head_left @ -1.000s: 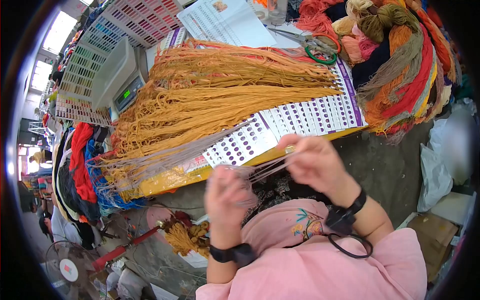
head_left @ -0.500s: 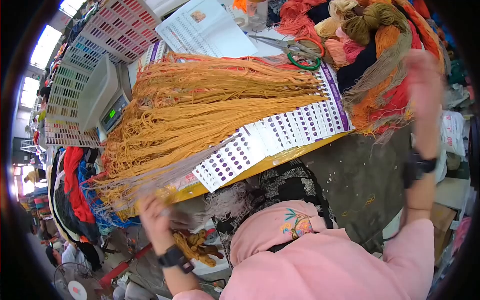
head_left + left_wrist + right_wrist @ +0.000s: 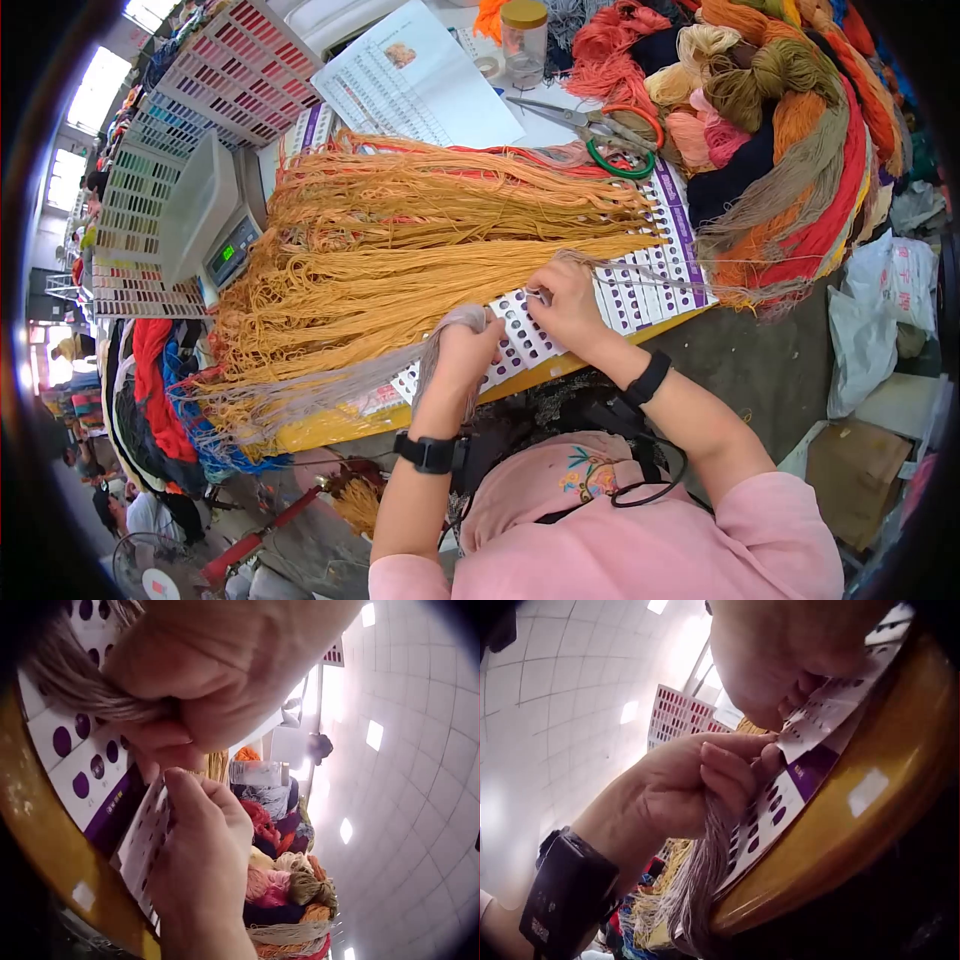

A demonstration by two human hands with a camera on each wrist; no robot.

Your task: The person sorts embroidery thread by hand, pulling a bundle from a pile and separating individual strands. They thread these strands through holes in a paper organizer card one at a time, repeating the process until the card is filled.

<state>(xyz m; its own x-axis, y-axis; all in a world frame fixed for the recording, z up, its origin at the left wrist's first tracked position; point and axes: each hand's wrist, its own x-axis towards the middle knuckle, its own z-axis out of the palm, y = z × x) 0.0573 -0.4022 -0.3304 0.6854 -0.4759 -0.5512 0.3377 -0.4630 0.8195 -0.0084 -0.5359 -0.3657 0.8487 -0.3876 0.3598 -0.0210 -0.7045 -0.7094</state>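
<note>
My left hand (image 3: pixel 468 355) grips a hank of greyish-mauve thread (image 3: pixel 703 877), which loops over the hand and hangs down past the wrist. Its thumb and forefinger meet the edge of a white card (image 3: pixel 142 836) punched with rows of holes. Opposite, my right hand (image 3: pixel 565 308) pinches that card, slightly lifted above a purple-edged card beneath. Grey-mauve strands (image 3: pixel 665 280) trail rightward from behind the right hand over more punched cards (image 3: pixel 640 300). Mustard and orange threads (image 3: pixel 400 270) lie in long rows just beyond both hands.
Scissors (image 3: pixel 590 120) with red and green handles lie behind the threads, near a printed sheet (image 3: pixel 420 80) and a lidded jar (image 3: pixel 524 50). A scale (image 3: pixel 230 250) and colour chart (image 3: pixel 150 210) stand at left. Coloured hanks (image 3: pixel 800 150) pile up at right. The yellow table edge (image 3: pixel 330 430) runs in front.
Both hands, spread wide apart half a second ago, have come together over the cards. The left now has the mauve hank looped over it, and the right pinches a card. Strands now trail rightward.
</note>
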